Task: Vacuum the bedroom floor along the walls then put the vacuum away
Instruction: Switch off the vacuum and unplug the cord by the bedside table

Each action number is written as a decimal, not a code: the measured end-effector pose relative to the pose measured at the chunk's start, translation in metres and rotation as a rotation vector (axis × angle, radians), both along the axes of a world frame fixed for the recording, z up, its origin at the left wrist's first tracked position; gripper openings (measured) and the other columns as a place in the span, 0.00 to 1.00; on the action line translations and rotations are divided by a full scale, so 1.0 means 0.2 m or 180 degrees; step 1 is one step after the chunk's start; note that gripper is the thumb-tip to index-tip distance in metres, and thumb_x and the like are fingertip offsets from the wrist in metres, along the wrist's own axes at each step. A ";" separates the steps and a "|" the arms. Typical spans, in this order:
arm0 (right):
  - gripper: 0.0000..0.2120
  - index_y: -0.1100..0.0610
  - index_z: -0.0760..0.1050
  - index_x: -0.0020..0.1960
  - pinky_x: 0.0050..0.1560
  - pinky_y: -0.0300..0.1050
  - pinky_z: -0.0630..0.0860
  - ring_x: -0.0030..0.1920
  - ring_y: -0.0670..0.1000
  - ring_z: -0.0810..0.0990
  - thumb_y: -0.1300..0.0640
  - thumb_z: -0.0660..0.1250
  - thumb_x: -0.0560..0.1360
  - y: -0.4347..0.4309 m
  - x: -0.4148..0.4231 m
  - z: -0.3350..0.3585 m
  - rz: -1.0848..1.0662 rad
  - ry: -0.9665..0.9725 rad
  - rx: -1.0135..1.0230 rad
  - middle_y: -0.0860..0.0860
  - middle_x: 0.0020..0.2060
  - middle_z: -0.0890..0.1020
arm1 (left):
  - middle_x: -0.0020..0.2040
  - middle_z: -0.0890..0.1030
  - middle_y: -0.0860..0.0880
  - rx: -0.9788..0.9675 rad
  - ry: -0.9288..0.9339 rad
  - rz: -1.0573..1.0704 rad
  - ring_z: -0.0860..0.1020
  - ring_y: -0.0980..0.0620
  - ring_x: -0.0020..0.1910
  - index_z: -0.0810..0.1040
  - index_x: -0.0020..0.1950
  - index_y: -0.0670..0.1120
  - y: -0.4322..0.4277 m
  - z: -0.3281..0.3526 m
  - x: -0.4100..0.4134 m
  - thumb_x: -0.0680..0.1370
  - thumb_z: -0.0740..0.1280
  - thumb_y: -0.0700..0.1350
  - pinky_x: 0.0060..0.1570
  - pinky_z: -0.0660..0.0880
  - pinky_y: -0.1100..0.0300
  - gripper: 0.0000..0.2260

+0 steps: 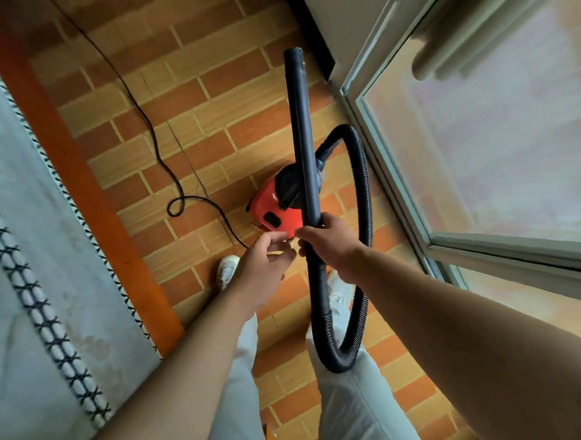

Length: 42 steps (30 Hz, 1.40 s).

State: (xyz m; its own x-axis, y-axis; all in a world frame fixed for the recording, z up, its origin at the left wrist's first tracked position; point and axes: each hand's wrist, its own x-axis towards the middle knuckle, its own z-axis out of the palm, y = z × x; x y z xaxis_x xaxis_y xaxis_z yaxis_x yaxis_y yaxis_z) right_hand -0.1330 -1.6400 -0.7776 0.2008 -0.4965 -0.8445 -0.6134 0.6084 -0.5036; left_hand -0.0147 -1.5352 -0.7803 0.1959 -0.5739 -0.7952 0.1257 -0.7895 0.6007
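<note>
A small red and black vacuum (273,207) sits on the brick-patterned floor (197,97) in front of my feet. Its black rigid wand (301,129) points away from me, off the floor, and my right hand (327,239) grips it near the lower end. The ribbed black hose (365,212) loops from the vacuum's top round to the right and back under the wand. My left hand (268,258) hovers just left of the wand with fingers curled, pinching something small that I cannot make out.
The black power cord (150,127) snakes across the floor from the far left to the vacuum. A bed with a grey cover (9,249) and orange frame (94,204) runs along the left. A window (487,127) and wall line the right.
</note>
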 end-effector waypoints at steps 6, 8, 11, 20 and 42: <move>0.07 0.55 0.71 0.49 0.34 0.48 0.74 0.35 0.54 0.77 0.62 0.68 0.75 -0.02 0.06 0.32 0.0195 0.0232 -0.0095 0.56 0.36 0.77 | 0.59 0.81 0.55 -0.0160 0.0020 0.0055 0.81 0.54 0.59 0.76 0.65 0.55 0.02 0.34 0.17 0.84 0.66 0.49 0.54 0.80 0.53 0.10; 0.07 0.54 0.71 0.48 0.31 0.46 0.74 0.35 0.54 0.76 0.62 0.68 0.75 -0.01 0.07 0.41 0.0279 0.0361 -0.0154 0.56 0.36 0.77 | 0.59 0.81 0.53 -0.0162 0.0007 0.0001 0.81 0.54 0.58 0.75 0.66 0.53 0.01 0.44 0.22 0.84 0.66 0.48 0.52 0.81 0.55 0.11; 0.09 0.53 0.70 0.46 0.33 0.48 0.74 0.35 0.56 0.77 0.61 0.70 0.74 -0.01 0.09 0.57 0.0396 0.0544 -0.0326 0.57 0.36 0.78 | 0.59 0.80 0.51 -0.0243 0.0052 -0.0089 0.81 0.57 0.54 0.75 0.67 0.51 -0.01 0.62 0.31 0.84 0.64 0.46 0.52 0.79 0.56 0.11; 0.11 0.56 0.63 0.52 0.33 0.46 0.67 0.37 0.54 0.74 0.55 0.66 0.80 -0.11 0.04 0.72 0.0942 0.1305 -0.0942 0.53 0.39 0.73 | 0.59 0.80 0.51 -0.0240 -0.0130 -0.0448 0.80 0.53 0.58 0.75 0.67 0.52 -0.12 0.88 0.59 0.84 0.65 0.47 0.56 0.80 0.52 0.12; 0.11 0.57 0.62 0.55 0.30 0.46 0.64 0.35 0.51 0.71 0.54 0.64 0.83 -0.43 -0.23 -1.27 0.0701 0.1282 -0.0161 0.53 0.39 0.73 | 0.77 0.68 0.51 0.0386 -0.0324 -0.0823 0.68 0.52 0.74 0.66 0.78 0.50 -0.69 -1.05 0.05 0.83 0.64 0.43 0.69 0.67 0.55 0.22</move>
